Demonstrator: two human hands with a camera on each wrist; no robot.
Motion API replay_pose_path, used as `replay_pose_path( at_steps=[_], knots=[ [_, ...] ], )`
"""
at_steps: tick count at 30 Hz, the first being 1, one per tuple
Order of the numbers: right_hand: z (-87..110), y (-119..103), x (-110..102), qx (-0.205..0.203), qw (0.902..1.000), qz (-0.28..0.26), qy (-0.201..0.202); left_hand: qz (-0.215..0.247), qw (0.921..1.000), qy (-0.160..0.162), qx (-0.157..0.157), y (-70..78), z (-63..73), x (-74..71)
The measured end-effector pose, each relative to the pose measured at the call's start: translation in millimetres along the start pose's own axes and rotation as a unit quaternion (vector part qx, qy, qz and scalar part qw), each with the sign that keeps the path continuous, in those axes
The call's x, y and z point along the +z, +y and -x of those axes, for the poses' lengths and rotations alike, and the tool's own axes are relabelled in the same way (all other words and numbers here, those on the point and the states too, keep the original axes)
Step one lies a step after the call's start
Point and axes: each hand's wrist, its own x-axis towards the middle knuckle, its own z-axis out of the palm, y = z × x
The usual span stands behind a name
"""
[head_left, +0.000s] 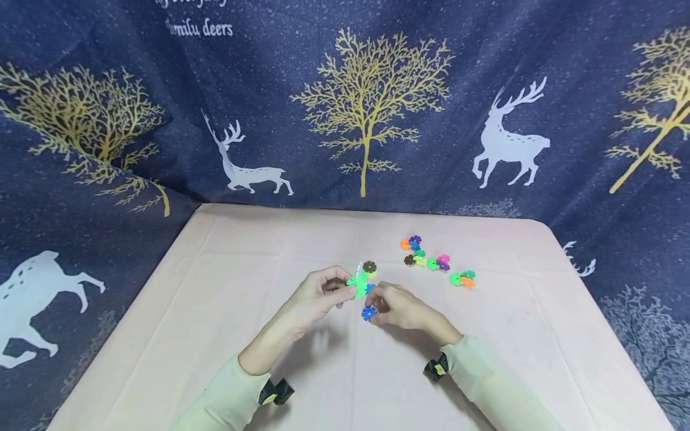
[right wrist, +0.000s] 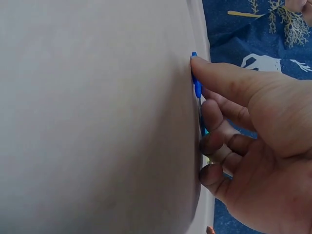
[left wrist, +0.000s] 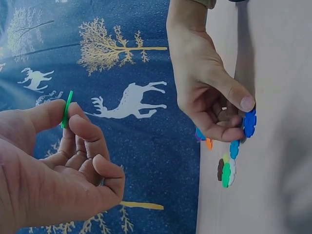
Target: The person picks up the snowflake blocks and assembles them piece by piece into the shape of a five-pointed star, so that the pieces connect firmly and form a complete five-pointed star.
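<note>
Pale sleeves [head_left: 229, 395] lie nearer than the green disc [left wrist: 68, 109] my left hand [head_left: 322, 294] pinches; just right of that disc, my right hand [head_left: 403, 307] pinches a blue disc [head_left: 369, 313]. Both look light, stiff, perhaps slippery: I'd pinch each by its scalloped rim.

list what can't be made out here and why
Head: upper line of white printed lettering, cut by the top edge.
Head: how the distant multicoloured flower-shaped plastic pieces interlock, too small.
Left wrist: the face of the thin bright green plastic piece in the left hand, turned edge-on.
Right wrist: part of the blue flower-shaped plastic disc, behind the thumb of the right hand.
</note>
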Motion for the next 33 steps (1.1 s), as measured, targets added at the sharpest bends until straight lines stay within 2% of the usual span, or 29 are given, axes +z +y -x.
replay_pose_path(
  at_steps=[4,8,11,16,21,26,33],
  knots=[
    [1.8,-2,1,0.017,0.9998,-0.007,0.000,0.005,1.0000,0.001,-0.003,0.3,-1.0,1.3],
    [5.0,-2,2,0.013,0.9996,-0.025,0.006,0.010,0.9999,0.003,-0.002,0.0,-1.6,1.4],
    [9.5,-3,-2,-0.006,0.9992,-0.029,0.026,0.011,0.9999,0.006,-0.002,0.4,-2.2,1.0],
    [17.8,-13,-22,-0.034,0.9939,-0.057,0.088,0.016,0.9998,0.011,0.002,2.6,-4.3,0.4],
    [27.5,-33,-44,-0.044,0.9829,-0.103,0.146,0.023,0.9997,0.012,0.004,4.3,-5.6,-0.1],
    [35.4,-50,-55,-0.059,0.9719,-0.119,0.194,0.028,0.9995,0.013,0.005,4.3,-6.9,-0.3],
    [41.5,-65,-63,-0.114,0.9479,-0.130,0.267,0.030,0.9995,0.010,0.004,4.9,-7.0,1.0]
  ],
)
